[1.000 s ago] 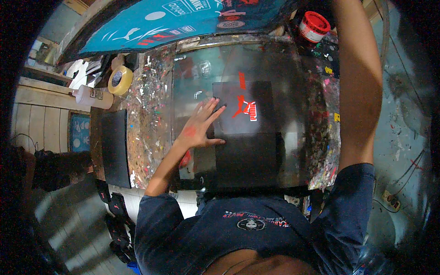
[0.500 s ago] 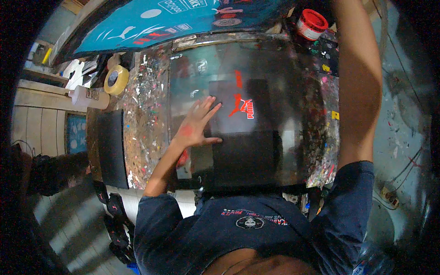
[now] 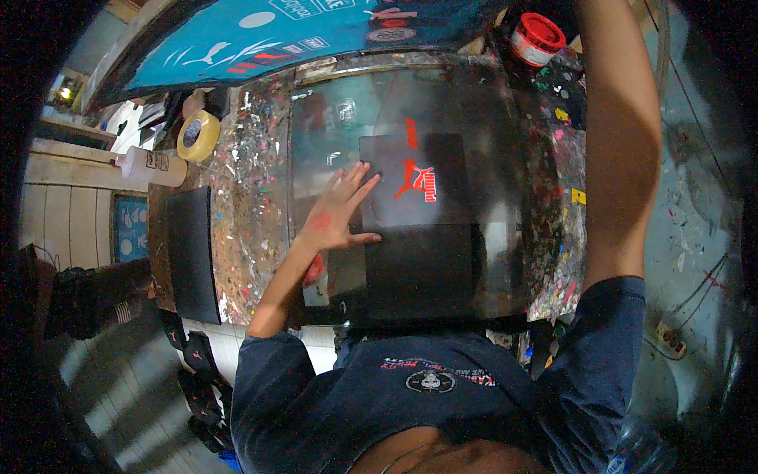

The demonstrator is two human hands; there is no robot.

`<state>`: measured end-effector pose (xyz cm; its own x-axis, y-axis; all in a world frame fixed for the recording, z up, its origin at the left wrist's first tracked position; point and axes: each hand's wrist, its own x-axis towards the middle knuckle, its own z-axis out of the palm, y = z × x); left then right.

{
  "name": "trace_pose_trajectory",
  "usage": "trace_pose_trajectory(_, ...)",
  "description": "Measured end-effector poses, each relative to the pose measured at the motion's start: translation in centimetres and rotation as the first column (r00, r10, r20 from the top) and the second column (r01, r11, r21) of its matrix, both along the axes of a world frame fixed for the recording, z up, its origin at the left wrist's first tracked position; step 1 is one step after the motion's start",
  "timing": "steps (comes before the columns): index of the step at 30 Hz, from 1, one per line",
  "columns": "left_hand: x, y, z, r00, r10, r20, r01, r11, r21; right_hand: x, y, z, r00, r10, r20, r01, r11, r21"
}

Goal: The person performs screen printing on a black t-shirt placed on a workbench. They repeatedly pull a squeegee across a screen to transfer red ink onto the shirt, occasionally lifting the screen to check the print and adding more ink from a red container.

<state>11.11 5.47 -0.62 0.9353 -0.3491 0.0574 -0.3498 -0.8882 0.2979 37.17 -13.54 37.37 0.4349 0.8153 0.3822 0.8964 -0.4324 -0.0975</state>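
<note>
Fingers spread, my left hand [image 3: 339, 213] rests at the left edge of a black sheet [image 3: 418, 268] on a glossy dark platen [image 3: 501, 118]. To the right of my fingertips, on the greyer upper part of the sheet, lies a red-and-white leaping-animal print [image 3: 414, 180] with a smaller red mark [image 3: 410, 133] above it. My right forearm [image 3: 620, 158] rises past the top edge; that hand is outside the picture. A blue printing screen [image 3: 197, 55] with white and red designs is raised at a slant behind the platen.
A red-lidded tub [image 3: 537, 39] sits at the back right of the paint-spattered bench [image 3: 249, 142]. At left are a tape roll [image 3: 198, 134], a plastic bottle [image 3: 150, 164] and another black board [image 3: 189, 253]. Cables and a power strip [image 3: 669, 338] are beyond the bench's right side.
The view has shifted slightly, so the bench and things on it appear a little further left and higher. My left hand stays spread in the same place on the sheet.
</note>
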Motion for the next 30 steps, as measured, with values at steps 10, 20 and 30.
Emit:
trace_pose_trajectory(10,0.0,0.0,0.0,1.000,0.000,0.011,0.000,1.000,-0.017,0.5,0.0,0.0,1.000,0.008,0.021,-0.009,1.000,0.003)
trace_pose_trajectory(20,0.1,0.1,-0.3,1.000,0.000,-0.009,0.000,1.000,-0.016,0.0,-0.5,0.8,0.999,0.038,-0.037,-0.039,0.999,-0.017)
trace_pose_trajectory(30,1.3,-6.3,1.9,0.969,0.162,0.188,-0.097,0.945,-0.314,0.4,0.1,0.1,0.994,-0.103,0.043,0.103,0.995,-0.004)
